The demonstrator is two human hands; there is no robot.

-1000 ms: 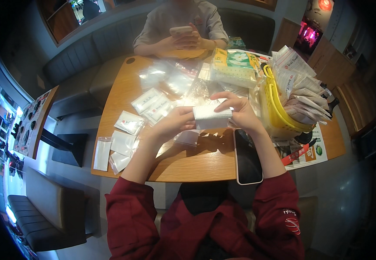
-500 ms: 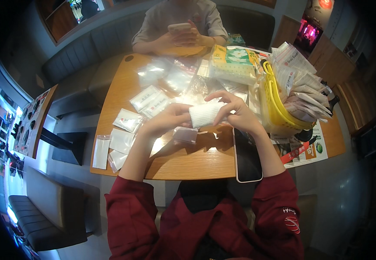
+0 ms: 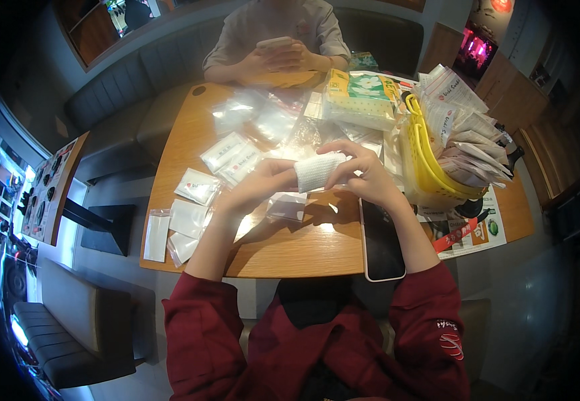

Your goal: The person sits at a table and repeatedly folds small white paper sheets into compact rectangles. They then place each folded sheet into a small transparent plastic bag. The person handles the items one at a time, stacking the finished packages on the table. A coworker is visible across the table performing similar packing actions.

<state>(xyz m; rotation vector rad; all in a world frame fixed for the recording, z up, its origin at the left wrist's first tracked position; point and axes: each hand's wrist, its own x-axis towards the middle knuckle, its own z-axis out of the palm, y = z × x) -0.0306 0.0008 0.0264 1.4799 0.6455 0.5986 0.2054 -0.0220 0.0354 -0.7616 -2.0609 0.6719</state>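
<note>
Between my hands, above the table's middle, is a small folded white ribbed cloth (image 3: 315,172). My left hand (image 3: 268,182) grips its left end with the fingers pressed together. My right hand (image 3: 365,175) pinches the other end, its fingers bent over the front and top. Just below my left fingers lies a small clear packet with a pale insert (image 3: 286,206). A dark-screened phone (image 3: 382,240) with a pale edge rests under my right wrist, at the table's front edge.
Several flat white packets (image 3: 196,187) lie left of my left hand, and clear plastic bags (image 3: 273,120) lie beyond. A green-and-yellow tissue pack (image 3: 360,97) and a yellow basket (image 3: 427,160) full of packets stand right. Across the table (image 3: 283,250), a person holds a phone (image 3: 274,43).
The white cloth has tilted slightly and moved a little to the right, with my right fingers wrapped further round it. Both hands keep hold of it.
</note>
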